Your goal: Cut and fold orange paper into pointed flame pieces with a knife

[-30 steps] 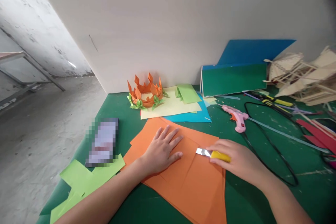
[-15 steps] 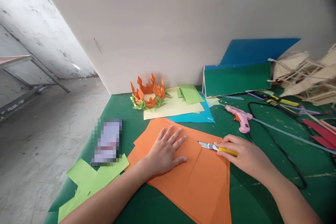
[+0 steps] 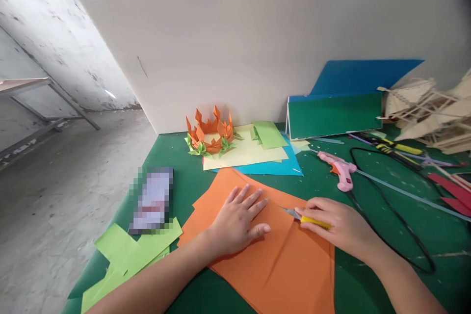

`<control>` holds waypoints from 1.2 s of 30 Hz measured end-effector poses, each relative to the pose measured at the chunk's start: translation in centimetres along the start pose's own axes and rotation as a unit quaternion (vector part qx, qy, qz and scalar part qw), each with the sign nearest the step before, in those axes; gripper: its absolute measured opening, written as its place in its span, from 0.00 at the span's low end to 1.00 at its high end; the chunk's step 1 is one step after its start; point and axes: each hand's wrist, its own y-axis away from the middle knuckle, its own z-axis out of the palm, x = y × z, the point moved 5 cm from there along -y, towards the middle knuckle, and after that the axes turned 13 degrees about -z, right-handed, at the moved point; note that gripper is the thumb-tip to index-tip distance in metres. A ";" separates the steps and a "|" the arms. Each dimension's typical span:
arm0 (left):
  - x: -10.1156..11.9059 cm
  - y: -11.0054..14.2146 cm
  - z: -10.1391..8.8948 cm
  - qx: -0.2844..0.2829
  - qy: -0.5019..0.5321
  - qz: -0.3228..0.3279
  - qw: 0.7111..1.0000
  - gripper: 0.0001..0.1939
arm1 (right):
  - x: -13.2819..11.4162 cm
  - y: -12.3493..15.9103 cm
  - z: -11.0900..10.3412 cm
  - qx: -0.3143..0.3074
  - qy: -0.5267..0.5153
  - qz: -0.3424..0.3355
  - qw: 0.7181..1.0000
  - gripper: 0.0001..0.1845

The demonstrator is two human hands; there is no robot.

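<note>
Several layered sheets of orange paper [image 3: 294, 270] lie on the green tabletop in front of me. My left hand [image 3: 239, 218] rests flat on the upper part of the orange paper, fingers spread. My right hand [image 3: 331, 221] is closed around a utility knife [image 3: 315, 222] with a yellow handle. Its metal blade points left over the orange paper, a short way right of my left thumb. A faint crease runs down the paper below the blade. Whether the tip touches the paper I cannot tell.
An orange paper crown [image 3: 209, 135] with green leaves stands behind, beside cream paper [image 3: 243, 154] and blue paper [image 3: 294, 167]. A pink glue gun [image 3: 340, 169] with a black cord lies right. Green paper pieces [image 3: 125, 250] and a blurred phone [image 3: 152, 198] lie left. A white board [image 3: 235, 54] stands behind.
The orange paper has shifted slightly right and turned a little, with my left hand moving along on it. The knife has tilted and dropped slightly lower in my right hand.
</note>
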 end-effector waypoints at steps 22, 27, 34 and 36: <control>-0.5 -0.3 1.3 0.072 -0.064 -0.084 0.992 0.41 | 1.0 0.7 1.0 0.004 0.064 -0.031 0.997 0.15; 0.5 0.5 0.7 0.066 -0.063 -0.081 0.992 0.39 | -0.9 -0.4 1.3 0.002 0.036 -0.065 0.997 0.15; 0.4 0.7 1.2 0.092 -0.097 -0.078 0.988 0.34 | -2.1 -0.7 1.3 -0.028 0.004 -0.066 0.997 0.20; 0.1 0.7 1.5 0.103 -0.104 -0.085 0.986 0.36 | -1.8 -0.7 1.2 -0.030 0.006 -0.065 0.997 0.19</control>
